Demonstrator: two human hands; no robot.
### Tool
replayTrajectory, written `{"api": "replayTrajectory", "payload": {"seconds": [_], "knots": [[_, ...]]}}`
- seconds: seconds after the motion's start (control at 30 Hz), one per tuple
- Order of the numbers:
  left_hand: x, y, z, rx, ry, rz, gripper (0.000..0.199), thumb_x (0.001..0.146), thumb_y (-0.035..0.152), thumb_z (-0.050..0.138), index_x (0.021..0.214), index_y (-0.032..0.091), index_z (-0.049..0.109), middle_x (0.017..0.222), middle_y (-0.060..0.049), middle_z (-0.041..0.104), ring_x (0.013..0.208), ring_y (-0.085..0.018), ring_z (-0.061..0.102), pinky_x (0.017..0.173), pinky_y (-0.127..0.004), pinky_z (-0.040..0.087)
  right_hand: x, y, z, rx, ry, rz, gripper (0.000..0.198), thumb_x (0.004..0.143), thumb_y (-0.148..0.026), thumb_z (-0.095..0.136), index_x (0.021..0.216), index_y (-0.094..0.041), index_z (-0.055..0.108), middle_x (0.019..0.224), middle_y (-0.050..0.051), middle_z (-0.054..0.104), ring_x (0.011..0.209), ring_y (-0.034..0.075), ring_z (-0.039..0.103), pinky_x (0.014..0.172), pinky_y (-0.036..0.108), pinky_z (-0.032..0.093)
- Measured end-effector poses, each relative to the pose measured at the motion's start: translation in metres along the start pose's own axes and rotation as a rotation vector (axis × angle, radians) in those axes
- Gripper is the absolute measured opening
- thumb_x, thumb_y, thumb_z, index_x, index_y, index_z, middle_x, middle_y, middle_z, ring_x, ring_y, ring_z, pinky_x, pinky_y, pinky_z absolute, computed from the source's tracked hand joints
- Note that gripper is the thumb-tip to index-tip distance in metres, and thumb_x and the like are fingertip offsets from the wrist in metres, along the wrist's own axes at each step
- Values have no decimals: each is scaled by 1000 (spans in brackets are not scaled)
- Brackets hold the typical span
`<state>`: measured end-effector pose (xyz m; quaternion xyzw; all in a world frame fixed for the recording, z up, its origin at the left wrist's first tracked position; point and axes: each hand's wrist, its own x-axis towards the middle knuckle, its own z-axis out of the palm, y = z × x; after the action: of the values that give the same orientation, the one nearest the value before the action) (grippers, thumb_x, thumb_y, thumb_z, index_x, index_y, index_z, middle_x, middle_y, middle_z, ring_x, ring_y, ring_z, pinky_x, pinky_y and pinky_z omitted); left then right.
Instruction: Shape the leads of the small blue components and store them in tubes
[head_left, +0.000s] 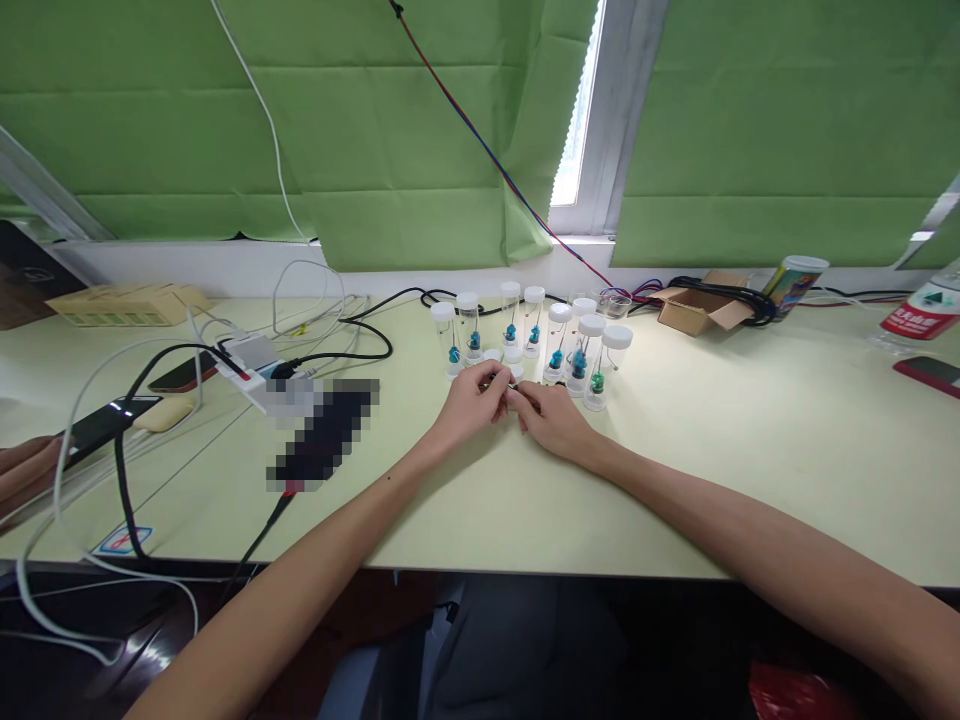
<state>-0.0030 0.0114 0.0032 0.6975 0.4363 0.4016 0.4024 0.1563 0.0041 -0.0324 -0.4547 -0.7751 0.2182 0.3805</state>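
Observation:
My left hand (476,397) and my right hand (553,418) meet over the middle of the table. Fingers of both are closed in a pinch. Between the fingertips is a small dark thing, too small to name. Just beyond them stand several clear tubes with white caps, each with a blue-green piece on a thin stem inside. A capped tube (445,335) is at the left end of the group, and one with a greener piece (598,382) stands beside my right hand. A few lower white caps (513,356) show right behind my fingers, partly hidden.
An open cardboard box (694,312) with black cable, a printed canister (796,285) and a bottle (926,310) stand at back right. Left lie a power strip (259,370), tangled cables, phones and a pixelated dark object (326,435). Another person's hand (30,470) shows at far left.

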Motion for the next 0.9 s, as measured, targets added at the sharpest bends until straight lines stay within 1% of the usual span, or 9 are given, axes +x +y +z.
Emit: {"api": "replayTrajectory", "payload": {"seconds": [0.47, 0.67, 0.9], "knots": [[0, -1, 0, 26, 14, 16, 26, 93, 41, 51, 80, 19, 58, 58, 2, 53, 52, -12, 50, 54, -27, 39, 1, -4, -2, -24, -47, -2, 40, 103, -27, 42, 65, -20, 53, 61, -1, 62, 60, 14, 56, 70, 27, 39], [-1, 2, 1, 2, 15, 10, 25, 91, 40, 53, 77, 19, 57, 60, 2, 54, 52, -12, 49, 53, -27, 39, 0, -7, -5, -50, -88, -3, 42, 104, -27, 40, 67, -20, 57, 61, -1, 62, 58, 13, 54, 67, 26, 37], [-1, 0, 0, 0, 19, 6, 25, 91, 41, 53, 78, 20, 58, 60, 2, 53, 52, -11, 49, 53, -26, 39, 0, -6, -3, -47, -82, 10, 40, 103, -27, 40, 69, -19, 57, 62, -1, 63, 61, 13, 56, 69, 27, 38]]}}
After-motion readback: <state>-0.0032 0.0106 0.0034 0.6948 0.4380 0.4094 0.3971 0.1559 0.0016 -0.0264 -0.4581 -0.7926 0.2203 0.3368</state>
